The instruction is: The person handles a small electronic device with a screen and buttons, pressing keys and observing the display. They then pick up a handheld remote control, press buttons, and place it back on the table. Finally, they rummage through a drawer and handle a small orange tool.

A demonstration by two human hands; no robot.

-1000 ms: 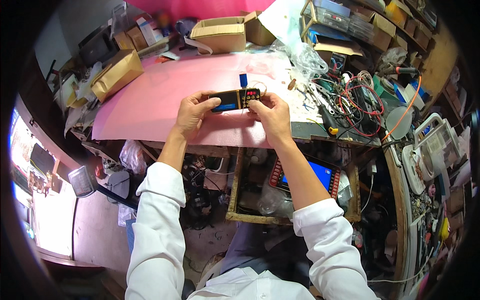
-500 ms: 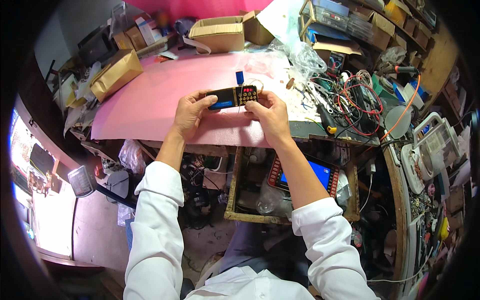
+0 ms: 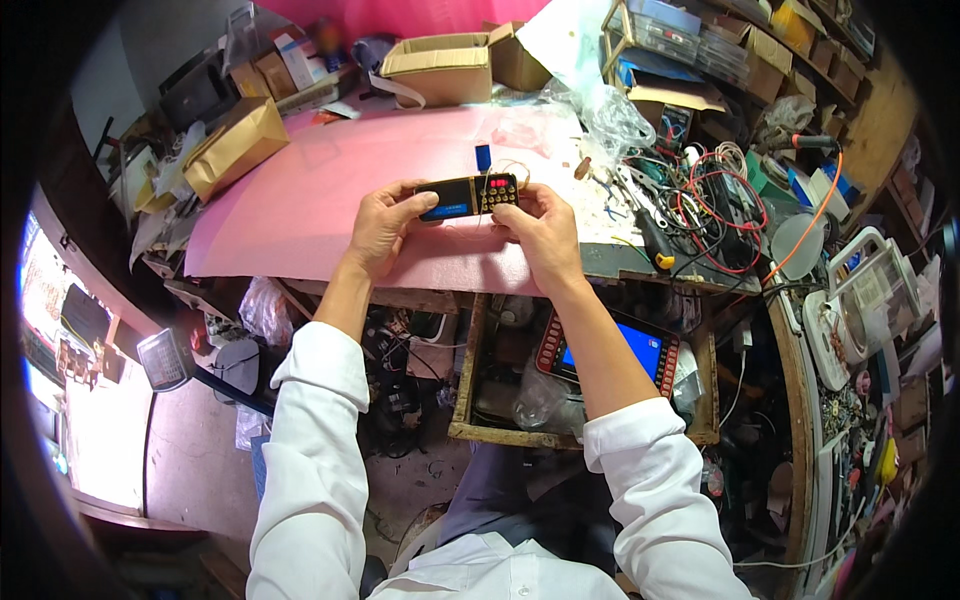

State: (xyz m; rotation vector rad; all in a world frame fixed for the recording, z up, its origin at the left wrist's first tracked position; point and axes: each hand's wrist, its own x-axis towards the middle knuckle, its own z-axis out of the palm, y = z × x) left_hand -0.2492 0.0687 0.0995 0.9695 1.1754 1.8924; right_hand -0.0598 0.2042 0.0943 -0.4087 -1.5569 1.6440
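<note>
Black device [image 3: 456, 197], left hand [image 3: 385, 226] gripping; right hand [image 3: 545, 232] at buttons [image 3: 497, 193]

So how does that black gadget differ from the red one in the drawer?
The black gadget is in both hands; the red gadget is in the drawer. The black gadget looks smaller, with red digits; the red gadget has a large blue screen. Both have buttons.

Left of the left hand [image 3: 380, 230], a hand could sweep low over the pink sheet [image 3: 270, 220] on the desk [image 3: 618, 262] as far as the tan paper bag [image 3: 235, 152]. Ahead, an open cardboard box [image 3: 440, 84] blocks the far edge. The black device [image 3: 455, 198] bridges the gap to the right hand [image 3: 545, 232]; beyond that, a screwdriver [image 3: 654, 240] and tangled cables [image 3: 725, 198] obstruct passage.
</note>
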